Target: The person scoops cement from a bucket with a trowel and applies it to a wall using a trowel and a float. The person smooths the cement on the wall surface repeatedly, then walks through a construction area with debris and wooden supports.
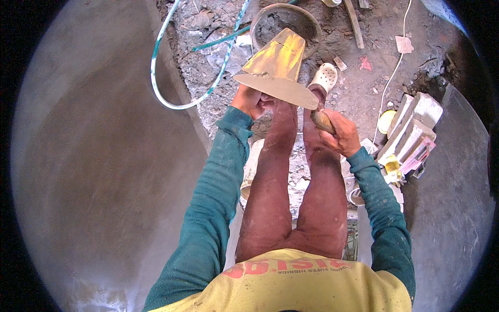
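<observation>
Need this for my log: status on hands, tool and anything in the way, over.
Right hand gripping trowel. Left hand partly behind blade, grip hidden. Blade crosses near end of yellow-streaked piece. Basin beyond, hose looped left.

Wide fisheye head cam, the L one of a worn pair, looks steeply down & fwd over the wearer's own body, pic upright & unmirrored, w/ yellow shirt [312,283] closest at btm edge, teal sleeves [208,200] reaching up from there, & L hand [249,101] plus R hand [340,132] a bit farther off, nr upper ctr. Legs [267,208] run up the mid, rubbly ground [364,88] sits farthest at top, & black corners frame the rounded view, where straight edges bend twd the rim.
</observation>
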`<action>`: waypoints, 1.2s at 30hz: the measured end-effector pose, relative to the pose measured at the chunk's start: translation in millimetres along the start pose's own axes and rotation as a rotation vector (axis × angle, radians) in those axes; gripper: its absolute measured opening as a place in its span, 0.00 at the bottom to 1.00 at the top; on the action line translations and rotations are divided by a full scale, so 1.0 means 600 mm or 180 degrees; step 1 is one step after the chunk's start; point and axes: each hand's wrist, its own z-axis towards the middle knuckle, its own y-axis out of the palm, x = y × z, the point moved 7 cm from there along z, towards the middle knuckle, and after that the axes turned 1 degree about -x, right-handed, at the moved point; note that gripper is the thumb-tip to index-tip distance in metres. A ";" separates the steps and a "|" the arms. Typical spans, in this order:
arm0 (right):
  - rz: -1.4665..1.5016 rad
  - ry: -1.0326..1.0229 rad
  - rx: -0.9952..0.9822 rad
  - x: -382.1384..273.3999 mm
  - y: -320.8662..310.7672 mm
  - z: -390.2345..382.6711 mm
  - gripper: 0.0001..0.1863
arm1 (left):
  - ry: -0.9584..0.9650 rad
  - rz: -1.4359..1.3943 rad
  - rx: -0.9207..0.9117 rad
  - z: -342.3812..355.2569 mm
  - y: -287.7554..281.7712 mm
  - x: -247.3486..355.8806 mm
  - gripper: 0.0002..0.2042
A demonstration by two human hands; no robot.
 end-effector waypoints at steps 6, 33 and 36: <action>-0.0632 0.0469 0.0384 0.164 0.025 0.087 0.30 | 0.0017 0.0586 0.0010 -0.050 0.017 0.013 0.08; 0.5141 0.2472 -0.1320 -0.039 0.022 -0.062 0.32 | -0.0620 -0.1280 -0.0866 0.018 -0.008 0.041 0.18; 0.4349 0.2822 -0.1228 -0.052 -0.004 -0.111 0.31 | -0.0494 -0.1116 -0.0879 0.022 -0.009 0.045 0.16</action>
